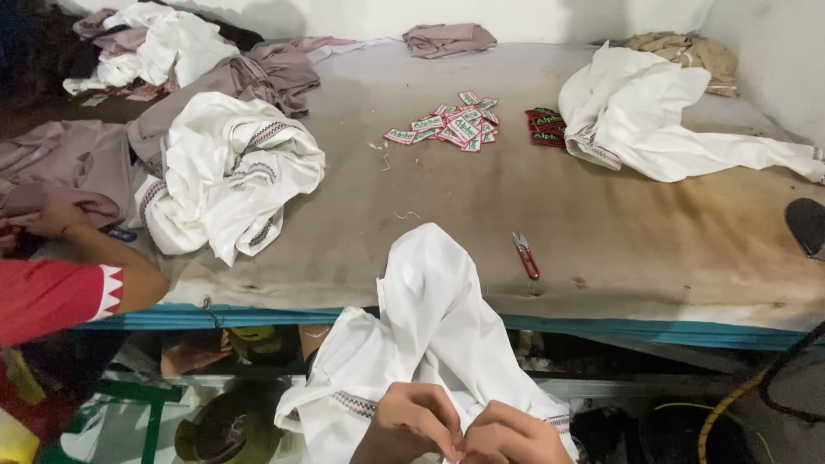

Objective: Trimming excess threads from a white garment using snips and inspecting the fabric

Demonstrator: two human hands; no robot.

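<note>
A white garment (430, 318) with an embroidered band hangs over the table's near edge and down toward me. My left hand (411, 423) and my right hand (509, 436) are together at the bottom of the view, both pinching the same spot of this white cloth. Red-handled thread snips (525, 255) lie on the tabletop just right of the garment, apart from both hands. A heap of small red and white woven labels (451, 127) lies farther back, with a darker stack (545, 126) beside it.
The stained grey table (601, 215) has a blue front edge. White garments are heaped at left (232, 172) and back right (644, 116); mauve clothes (258, 73) lie behind. Another person's arm in a red sleeve (60, 288) reaches in at left.
</note>
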